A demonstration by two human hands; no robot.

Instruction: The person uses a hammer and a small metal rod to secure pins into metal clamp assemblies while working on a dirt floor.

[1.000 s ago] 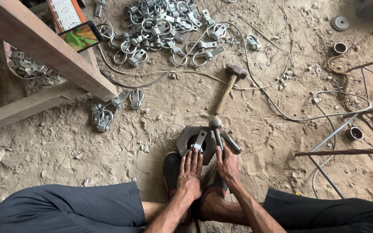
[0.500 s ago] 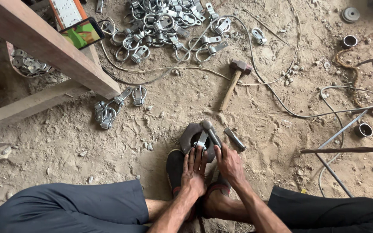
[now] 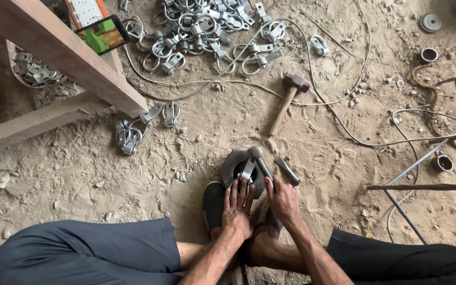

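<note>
Both hands work at a flat grey steel plate with a round hole [image 3: 231,168] that lies on the sandy ground just ahead of the person's feet. Left hand [image 3: 237,207]: fingers extended forward, tips pressing a small bent metal clamp piece [image 3: 247,170] seated over the hole of the plate. Right hand [image 3: 282,199]: fingers closed around the lower end of a round grey steel bar [image 3: 260,161], which slants up and to the left, its rounded end over the top of the plate. Just right of this bar, a short flat steel strip [image 3: 287,170] lies loose on the sand, apart from the hand.

A dark slip-on shoe with a red stripe [image 3: 214,207] rests against the near edge of the plate, under the left wrist. Dark grey trousers cover both legs at the bottom of the view.

Beyond the plate, well apart from it, a wooden-handled hammer with a rusty steel head [image 3: 290,95] lies on the ground. Farther up sits a large heap of bright metal ring clamps [image 3: 201,31], and a smaller cluster of the same clamps [image 3: 130,132] lies to the left near a slanted wooden beam [image 3: 64,53]. A smartphone with a lit green screen [image 3: 102,35] rests on that beam. Thin grey wire [image 3: 344,132] loops across the sand on the right.
</note>
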